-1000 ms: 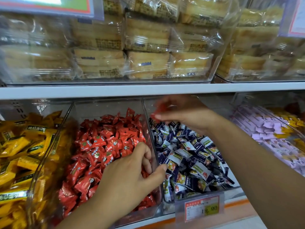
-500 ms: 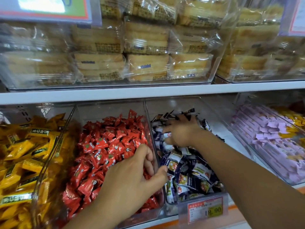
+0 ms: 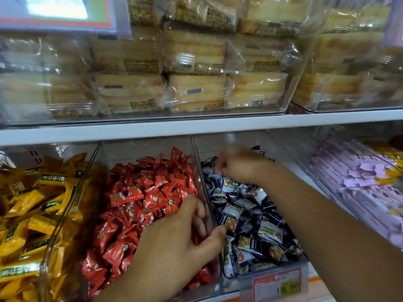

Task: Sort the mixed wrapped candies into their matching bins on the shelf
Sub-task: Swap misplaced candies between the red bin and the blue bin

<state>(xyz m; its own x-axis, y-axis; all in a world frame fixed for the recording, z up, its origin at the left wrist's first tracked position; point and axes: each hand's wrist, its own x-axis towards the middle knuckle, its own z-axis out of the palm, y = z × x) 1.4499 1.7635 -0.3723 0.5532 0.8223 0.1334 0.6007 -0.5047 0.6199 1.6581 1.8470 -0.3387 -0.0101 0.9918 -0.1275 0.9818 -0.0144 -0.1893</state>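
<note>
Head view: nearest, the left hand [image 3: 174,243] straddles the clear wall [image 3: 202,182] between two bins, with its fingers among the red candies [image 3: 148,197] and its thumb on the other side. Its grip is clamped on that wall, just as it was a second ago. Farther in, the right hand [image 3: 237,166] sits at the back of the bin of blue-and-white candies [image 3: 246,216], knuckles up and fingertips pointing down into the pile. It is blurred, so I cannot tell whether its grip holds a piece.

A second ago this hand was raised near the wall with something red pinched at its fingertips. That red piece is gone from it now, and the hand has dropped back into the pile. I judge that one stray has been delivered and the search for the next has begun.

As for writing, the price tag [image 3: 277,284] shows a figure ending ".90" on a yellow patch. The yellow candies [image 3: 28,205] carry dark bands of pale script, which I cannot read. The labels on the cake packs [image 3: 196,90] above the shelf [image 3: 196,127] are also unreadable.
</note>
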